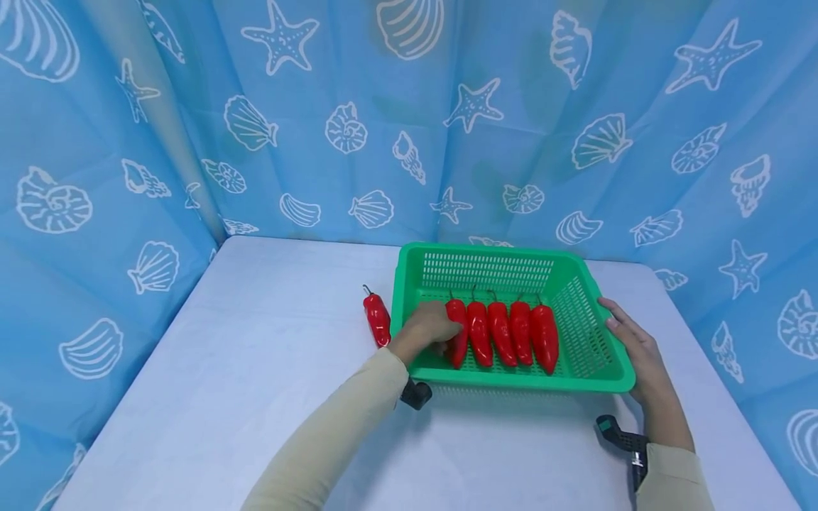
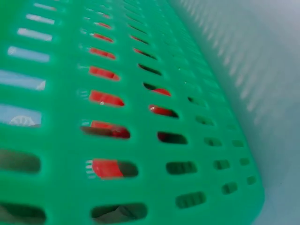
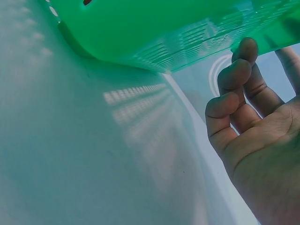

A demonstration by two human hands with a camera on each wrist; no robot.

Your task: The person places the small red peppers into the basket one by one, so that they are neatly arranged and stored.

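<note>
A green plastic basket point(image 1: 505, 383) holds several red peppers point(image 1: 500, 330) standing side by side in a row, stems toward the back. My left hand point(image 1: 428, 326) reaches over the basket's left side and grips the leftmost red pepper point(image 1: 457, 348); some of its fingers are hidden from the head view. Through the slots in the left wrist view, bits of red pepper point(image 2: 107, 98) show. At the basket's right side, my right hand point(image 1: 639, 348) holds the rim. In the right wrist view, bent fingers point(image 3: 234, 75) lie by the basket's outer wall point(image 3: 126, 33).
One more red pepper point(image 1: 377, 317) lies on the white table point(image 1: 243, 355), just left of the basket. Blue curtains point(image 1: 358, 85) with white shells and starfish hang behind the table and along both sides. A black wrist mount point(image 1: 623, 436) is strapped to the right wrist.
</note>
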